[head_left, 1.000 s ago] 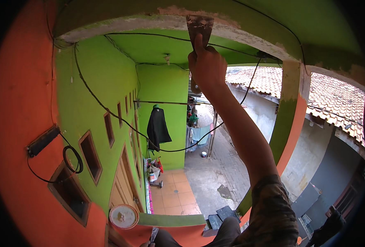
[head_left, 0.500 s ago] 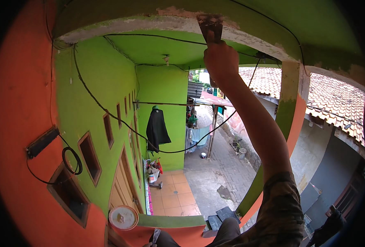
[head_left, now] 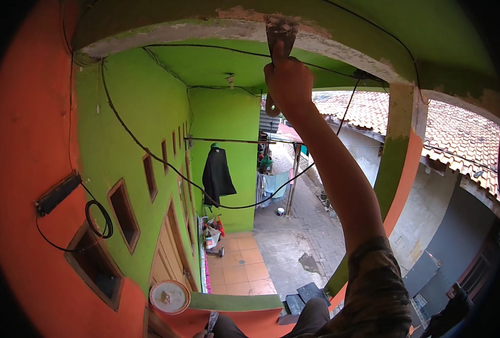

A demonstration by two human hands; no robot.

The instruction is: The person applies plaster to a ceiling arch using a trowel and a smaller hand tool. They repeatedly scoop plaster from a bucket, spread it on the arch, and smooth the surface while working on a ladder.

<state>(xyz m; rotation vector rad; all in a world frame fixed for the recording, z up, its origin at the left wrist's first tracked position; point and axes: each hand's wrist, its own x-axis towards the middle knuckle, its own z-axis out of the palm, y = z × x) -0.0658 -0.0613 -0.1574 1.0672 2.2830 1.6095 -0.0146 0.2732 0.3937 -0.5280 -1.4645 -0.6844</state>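
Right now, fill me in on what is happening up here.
A person high up on a building reaches overhead with the right hand, which grips a scraper. Its blade is pressed against the underside of a green beam, on a patch where the paint is gone and bare pinkish plaster shows. The left hand is barely in view at the bottom edge, next to a round white bucket on the orange ledge. A black cable hangs along the green wall, above the courtyard.

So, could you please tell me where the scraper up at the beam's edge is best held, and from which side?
Grip the scraper by its handle, coming from below: the blade points up against the bare patch on the beam, leaving only the handle free. The right hand holds it that way, index finger laid up the blade.
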